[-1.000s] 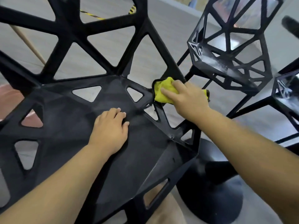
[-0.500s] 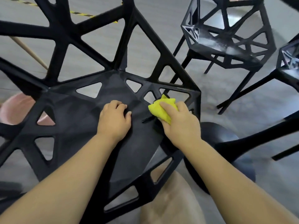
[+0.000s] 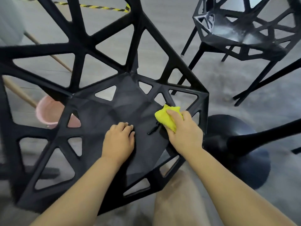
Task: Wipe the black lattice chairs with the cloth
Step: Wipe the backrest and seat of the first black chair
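Seat of black lattice chair (image 3: 104,115) fronts the person, backrest away; right hand (image 3: 185,134) clutches yellow cloth (image 3: 165,121) on it; left hand (image 3: 118,142) rests there, loosely curled, empty.

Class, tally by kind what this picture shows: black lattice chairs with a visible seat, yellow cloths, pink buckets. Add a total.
Black lattice chairs: 2, the near chair and the far chair
Yellow cloth: 1
Pink bucket: 1
Total: 4
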